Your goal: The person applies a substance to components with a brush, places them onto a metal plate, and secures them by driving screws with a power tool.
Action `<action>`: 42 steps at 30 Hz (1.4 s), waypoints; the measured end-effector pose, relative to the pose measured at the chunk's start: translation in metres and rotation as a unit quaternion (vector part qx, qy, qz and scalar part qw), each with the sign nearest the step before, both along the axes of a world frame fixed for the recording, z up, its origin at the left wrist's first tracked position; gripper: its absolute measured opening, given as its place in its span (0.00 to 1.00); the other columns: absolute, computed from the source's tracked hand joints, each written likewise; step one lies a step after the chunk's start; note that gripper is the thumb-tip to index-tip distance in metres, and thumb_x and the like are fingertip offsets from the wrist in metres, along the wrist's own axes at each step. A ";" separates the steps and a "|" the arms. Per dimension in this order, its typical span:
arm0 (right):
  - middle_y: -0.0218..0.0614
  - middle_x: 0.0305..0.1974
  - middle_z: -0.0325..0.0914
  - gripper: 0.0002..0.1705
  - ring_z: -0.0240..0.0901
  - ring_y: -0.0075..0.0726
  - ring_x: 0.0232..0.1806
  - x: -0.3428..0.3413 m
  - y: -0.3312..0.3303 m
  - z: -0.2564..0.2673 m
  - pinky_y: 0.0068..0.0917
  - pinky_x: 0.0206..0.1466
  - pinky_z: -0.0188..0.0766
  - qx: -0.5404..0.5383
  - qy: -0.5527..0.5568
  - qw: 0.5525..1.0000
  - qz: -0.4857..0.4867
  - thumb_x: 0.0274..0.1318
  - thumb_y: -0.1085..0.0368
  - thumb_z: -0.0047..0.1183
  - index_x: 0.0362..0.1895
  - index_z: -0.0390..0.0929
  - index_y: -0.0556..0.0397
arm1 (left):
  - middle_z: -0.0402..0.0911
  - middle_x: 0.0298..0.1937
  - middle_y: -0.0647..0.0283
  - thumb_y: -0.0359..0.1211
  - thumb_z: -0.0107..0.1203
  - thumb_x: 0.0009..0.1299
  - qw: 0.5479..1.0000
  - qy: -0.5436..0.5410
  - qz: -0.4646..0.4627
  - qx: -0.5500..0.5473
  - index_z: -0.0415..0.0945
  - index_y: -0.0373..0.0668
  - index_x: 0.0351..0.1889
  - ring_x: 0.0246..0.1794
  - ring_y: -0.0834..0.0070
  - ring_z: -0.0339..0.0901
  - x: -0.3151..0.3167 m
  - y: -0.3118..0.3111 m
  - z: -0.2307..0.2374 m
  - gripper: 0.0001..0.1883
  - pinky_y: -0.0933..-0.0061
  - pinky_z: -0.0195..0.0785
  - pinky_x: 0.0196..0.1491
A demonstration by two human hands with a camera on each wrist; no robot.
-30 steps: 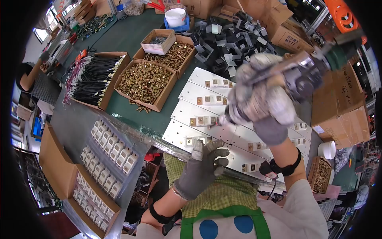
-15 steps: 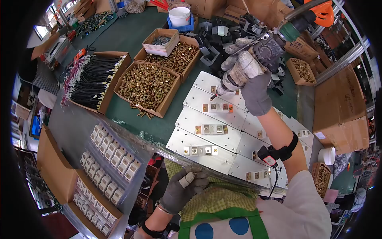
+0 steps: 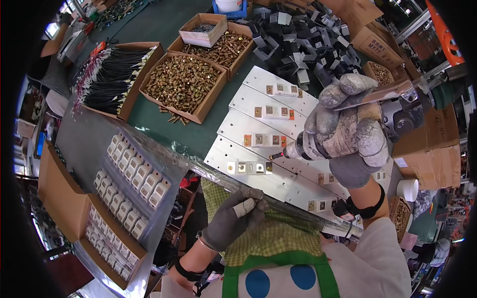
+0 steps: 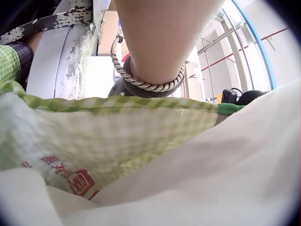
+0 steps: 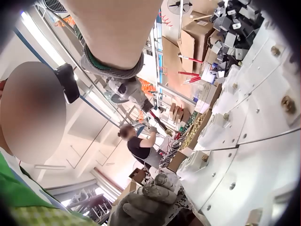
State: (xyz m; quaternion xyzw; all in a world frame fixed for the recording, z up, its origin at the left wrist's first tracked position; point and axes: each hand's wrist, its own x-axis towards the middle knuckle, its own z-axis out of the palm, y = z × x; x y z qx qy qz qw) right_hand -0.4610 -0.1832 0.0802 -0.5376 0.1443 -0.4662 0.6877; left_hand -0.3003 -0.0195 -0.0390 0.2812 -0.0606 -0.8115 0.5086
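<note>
My gloved right hand (image 3: 348, 121) grips a power screwdriver (image 3: 402, 119), its bit pointing left. The bit is right at the right end of a white terminal block (image 3: 250, 168) on the nearest silver metal plate (image 3: 283, 184). Wrapping or worn tape covers several right fingers. Low before the apron (image 3: 278, 238), my gloved left hand (image 3: 233, 218) has its thumb and fingers drawn together; I cannot tell what is between them. In the right wrist view, the left hand (image 5: 150, 197) shows curled fingers beside the plates. The left wrist view holds mainly forearm, bracelet and apron.
Behind the plates lie black metal brackets (image 3: 308, 44). Boxes of brass screws (image 3: 181, 82) stand left of them, beside a box of black cables (image 3: 114, 79). White blocks fill trays (image 3: 139, 169) at the left. A large carton (image 3: 432, 144) stands right; another person works at the far left.
The screwdriver went from a middle plate to the far plates, then back to the nearest one. My left hand drew back from the plate edge; a brass-coloured piece in it is now out of sight.
</note>
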 end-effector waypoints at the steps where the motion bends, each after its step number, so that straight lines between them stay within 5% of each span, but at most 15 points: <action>1: 0.38 0.43 0.66 0.33 0.70 0.34 0.35 0.001 0.004 -0.003 0.35 0.34 0.71 0.027 -0.047 0.998 0.029 0.46 0.55 0.59 0.54 0.60 0.53 | 0.72 0.38 0.64 0.35 0.47 0.67 1.000 0.000 0.000 0.005 0.67 0.40 0.48 0.35 0.76 0.70 -0.003 -0.001 0.001 0.13 0.77 0.63 0.35; 10: 0.41 0.39 0.71 0.33 0.72 0.42 0.31 -0.002 0.047 0.001 0.42 0.28 0.72 0.049 -0.046 0.995 0.067 0.42 0.58 0.63 0.51 0.63 0.52 | 0.72 0.35 0.66 0.41 0.46 0.68 1.000 -0.004 0.002 0.021 0.66 0.40 0.50 0.29 0.82 0.67 -0.011 0.004 0.004 0.18 0.82 0.60 0.29; 15: 0.49 0.35 0.73 0.30 0.75 0.43 0.32 -0.007 0.062 0.003 0.37 0.35 0.76 0.087 -0.082 0.989 0.088 0.42 0.63 0.64 0.48 0.64 0.57 | 0.67 0.28 0.69 0.43 0.46 0.69 0.993 -0.025 -0.105 -0.047 0.67 0.40 0.48 0.22 0.85 0.60 -0.006 0.005 0.011 0.17 0.83 0.53 0.23; 20: 0.42 0.37 0.68 0.31 0.71 0.37 0.28 -0.017 0.050 0.016 0.34 0.30 0.73 -0.002 -0.142 0.986 0.090 0.47 0.59 0.59 0.51 0.58 0.55 | 0.65 0.25 0.72 0.44 0.46 0.68 0.973 -0.135 -0.173 -0.073 0.70 0.41 0.40 0.21 0.86 0.58 0.009 0.004 0.026 0.15 0.85 0.52 0.21; 23: 0.45 0.36 0.69 0.29 0.72 0.41 0.29 -0.045 0.051 0.019 0.37 0.29 0.74 0.010 -0.140 0.990 0.024 0.50 0.60 0.56 0.52 0.58 0.57 | 0.64 0.21 0.71 0.46 0.47 0.66 0.961 -0.263 -0.044 -0.077 0.70 0.38 0.38 0.15 0.86 0.55 0.043 -0.018 0.048 0.19 0.86 0.46 0.17; 26: 0.48 0.35 0.70 0.29 0.74 0.44 0.29 -0.073 0.057 0.009 0.39 0.28 0.75 0.047 -0.134 0.989 -0.046 0.50 0.60 0.56 0.52 0.59 0.58 | 0.67 0.22 0.73 0.40 0.45 0.68 0.850 -0.498 0.101 -0.136 0.72 0.39 0.38 0.17 0.88 0.59 0.080 -0.069 0.076 0.14 0.87 0.49 0.19; 28: 0.49 0.36 0.71 0.31 0.74 0.41 0.28 -0.092 0.053 -0.002 0.38 0.27 0.75 0.044 -0.127 0.991 0.012 0.47 0.61 0.59 0.52 0.59 0.61 | 0.68 0.23 0.73 0.36 0.44 0.69 0.768 -0.595 0.151 -0.184 0.73 0.40 0.38 0.18 0.87 0.61 0.108 -0.114 0.055 0.11 0.86 0.53 0.20; 29: 0.49 0.36 0.71 0.31 0.74 0.41 0.27 -0.102 0.056 -0.007 0.36 0.27 0.75 0.044 -0.119 0.991 -0.043 0.45 0.61 0.59 0.51 0.60 0.61 | 0.69 0.23 0.72 0.34 0.44 0.69 0.743 -0.620 0.153 -0.199 0.73 0.40 0.38 0.19 0.87 0.62 0.125 -0.137 0.040 0.09 0.86 0.55 0.21; 30: 0.50 0.36 0.71 0.32 0.74 0.40 0.27 -0.111 0.061 -0.010 0.35 0.27 0.75 0.045 -0.112 0.987 -0.103 0.44 0.62 0.60 0.51 0.61 0.61 | 0.73 0.23 0.65 0.34 0.48 0.66 0.638 -0.735 0.137 -0.185 0.74 0.41 0.37 0.23 0.78 0.69 0.141 -0.157 0.028 0.08 0.76 0.62 0.28; 31: 0.49 0.35 0.72 0.31 0.74 0.40 0.26 -0.121 0.062 -0.008 0.34 0.26 0.75 0.027 -0.095 0.986 -0.138 0.42 0.62 0.61 0.50 0.62 0.61 | 0.76 0.30 0.59 0.34 0.49 0.64 0.465 -0.832 0.145 -0.265 0.74 0.43 0.37 0.29 0.68 0.75 0.156 -0.172 0.012 0.08 0.69 0.66 0.34; 33: 0.49 0.35 0.72 0.31 0.74 0.38 0.24 -0.139 0.058 0.000 0.31 0.25 0.75 0.011 -0.050 0.970 -0.237 0.40 0.61 0.62 0.48 0.64 0.61 | 0.67 0.56 0.57 0.38 0.52 0.59 0.241 -0.947 0.060 -0.206 0.73 0.48 0.45 0.55 0.60 0.65 0.152 -0.183 0.020 0.15 0.61 0.60 0.54; 35: 0.46 0.34 0.73 0.28 0.73 0.35 0.22 -0.161 0.038 0.004 0.28 0.23 0.73 -0.003 -0.042 0.954 -0.296 0.41 0.61 0.61 0.46 0.66 0.59 | 0.61 0.62 0.57 0.39 0.53 0.58 0.229 -0.957 0.056 -0.171 0.71 0.49 0.51 0.63 0.55 0.54 0.130 -0.179 0.035 0.21 0.54 0.49 0.61; 36: 0.44 0.33 0.73 0.26 0.73 0.33 0.21 -0.175 0.019 0.001 0.26 0.22 0.72 -0.018 -0.061 0.956 -0.288 0.42 0.62 0.61 0.46 0.67 0.57 | 0.61 0.61 0.55 0.39 0.54 0.58 0.227 -0.950 0.067 -0.202 0.71 0.47 0.50 0.62 0.53 0.54 0.125 -0.175 0.036 0.21 0.54 0.49 0.61; 39: 0.36 0.28 0.74 0.14 0.72 0.28 0.22 -0.198 -0.031 -0.002 0.26 0.22 0.71 -0.049 0.083 0.874 -0.476 0.48 0.67 0.56 0.40 0.71 0.56 | 0.61 0.60 0.53 0.39 0.54 0.59 0.252 -0.921 0.062 -0.290 0.71 0.45 0.50 0.62 0.52 0.54 0.102 -0.158 0.035 0.20 0.53 0.51 0.60; 42: 0.30 0.20 0.72 0.10 0.66 0.23 0.15 -0.219 -0.078 -0.010 0.23 0.16 0.62 0.004 0.155 0.853 -0.499 0.46 0.67 0.59 0.33 0.72 0.53 | 0.62 0.59 0.52 0.41 0.54 0.59 0.297 -0.886 0.051 -0.353 0.70 0.43 0.49 0.62 0.51 0.55 0.061 -0.127 0.043 0.21 0.52 0.54 0.59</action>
